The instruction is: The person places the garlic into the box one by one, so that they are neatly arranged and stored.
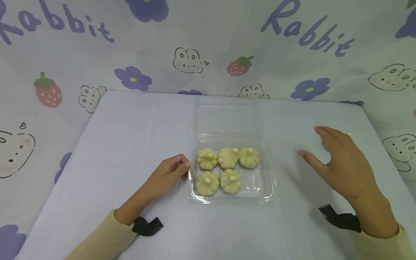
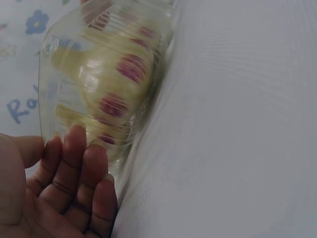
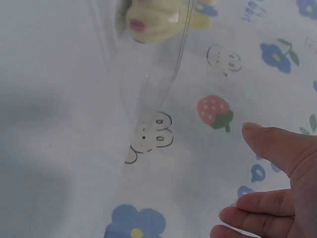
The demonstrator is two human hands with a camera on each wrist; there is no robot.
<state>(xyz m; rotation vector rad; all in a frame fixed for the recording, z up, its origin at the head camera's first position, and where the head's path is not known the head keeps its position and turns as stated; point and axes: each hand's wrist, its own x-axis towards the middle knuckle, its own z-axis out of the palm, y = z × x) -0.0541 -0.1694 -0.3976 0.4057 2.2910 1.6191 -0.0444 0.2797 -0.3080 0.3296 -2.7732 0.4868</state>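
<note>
A clear plastic clamshell box (image 1: 257, 195) lies on the table with its lid (image 1: 227, 119) folded back, away from me. Inside are pale yellow garlic bulbs: three in the far row, such as the middle one (image 1: 228, 157), and two in the near row, left (image 1: 207, 183) and centre (image 1: 230, 181). Purple patches mark the bulbs' (image 2: 99, 82) sides in the left wrist view. My left hand (image 1: 169, 175) pinches the box's left rim between thumb and fingers. To the right of the box, apart from it, my right hand (image 1: 346, 168) hovers with thumb and fingers spread, holding nothing visible.
A small yellow bit (image 1: 350, 134) shows just beyond the right hand; the hand hides whatever else is there. The white-covered table (image 1: 130, 130) ends at a printed cloth backdrop (image 1: 214, 36). Black straps (image 1: 341, 219) hang at both wrists.
</note>
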